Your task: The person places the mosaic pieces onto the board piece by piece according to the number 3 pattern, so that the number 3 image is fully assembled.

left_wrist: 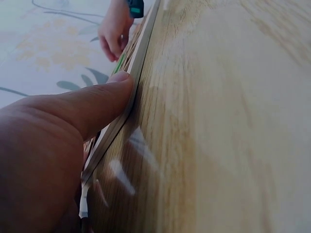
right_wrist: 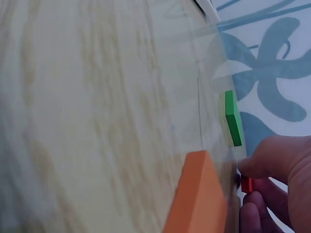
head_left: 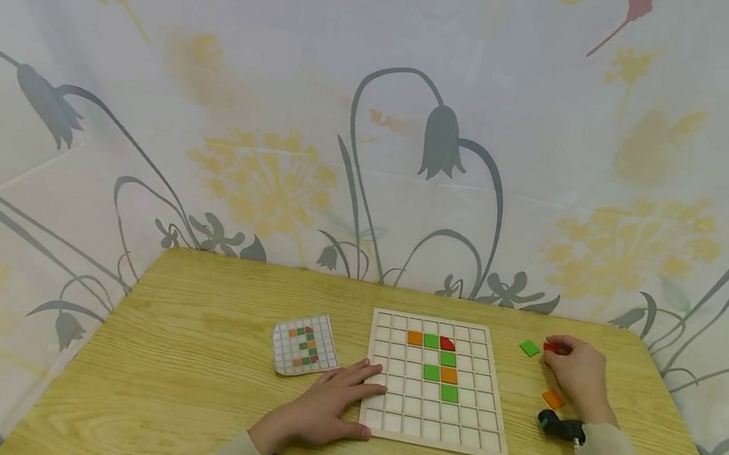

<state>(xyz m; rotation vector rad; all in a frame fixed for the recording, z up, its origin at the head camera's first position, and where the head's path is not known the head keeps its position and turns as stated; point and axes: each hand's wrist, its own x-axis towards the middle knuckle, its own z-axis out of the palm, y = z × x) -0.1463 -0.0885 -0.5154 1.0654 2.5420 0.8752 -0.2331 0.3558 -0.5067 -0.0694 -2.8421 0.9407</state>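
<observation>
My left hand (head_left: 328,409) rests with spread fingers on the left edge of a wooden grid board (head_left: 386,426). In the left wrist view its thumb lies along the board's rim. Green, orange and red tiles sit in some of the board's cells, among them a red rounded tile (head_left: 447,344). At the right, my right hand (head_left: 579,373) pinches a red tile (right_wrist: 247,184) between thumb and fingers, at the table surface. Close to that hand lie a loose green tile (head_left: 529,348) and a loose orange tile (head_left: 553,400).
A paper card (head_left: 281,361) printed with a coloured grid pattern lies left of the board. The wooden table (head_left: 181,389) backs onto a flower-patterned cloth (head_left: 368,204). Black wrist cameras are strapped on both wrists.
</observation>
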